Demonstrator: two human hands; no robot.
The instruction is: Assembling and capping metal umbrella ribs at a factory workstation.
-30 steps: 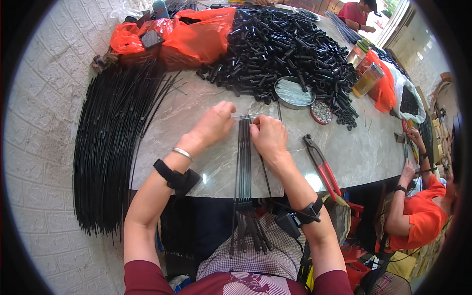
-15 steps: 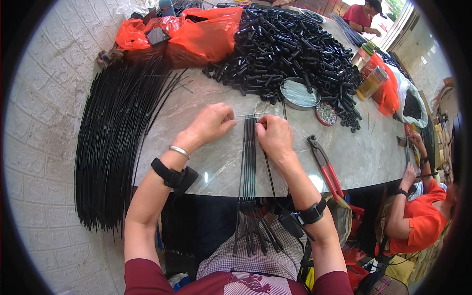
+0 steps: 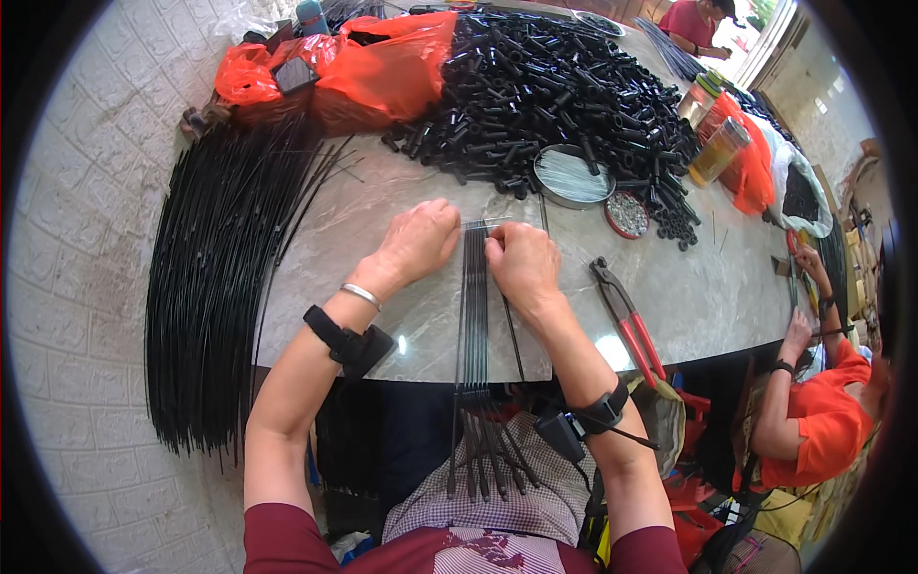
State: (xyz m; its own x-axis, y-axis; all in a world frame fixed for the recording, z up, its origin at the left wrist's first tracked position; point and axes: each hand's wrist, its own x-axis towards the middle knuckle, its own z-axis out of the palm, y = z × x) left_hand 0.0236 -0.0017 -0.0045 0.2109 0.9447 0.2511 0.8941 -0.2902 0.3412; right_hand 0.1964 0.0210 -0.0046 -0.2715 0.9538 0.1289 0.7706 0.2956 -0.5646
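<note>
Several thin black rods [image 3: 474, 306] lie side by side over the table's front edge, their thicker ends fanned across my lap. A thin pale wire [image 3: 474, 226] crosses their far ends. My left hand [image 3: 417, 241] is closed in a pinch at the wire's left end, just left of the rods. On the other side my right hand [image 3: 524, 260] pinches the wire's right end, its knuckles upward. One separate black rod [image 3: 513, 335] runs from beneath the right hand to the table edge. The fingertips are partly hidden behind both hands.
Red-handled pincers [image 3: 629, 320] lie right. Beyond are a tin of pale wires [image 3: 574, 180], a dish of small metal pieces [image 3: 627, 215] and a heap of black tubes [image 3: 535, 96]. Many black rods [image 3: 215, 287] hang off the left. An orange-sleeved person [image 3: 813, 402] works at right.
Both hands stay pinched at the wire and have shifted slightly, the left hand nearer the rods. The rods' far ends sit a little further left in the picture, as the view has shifted.
</note>
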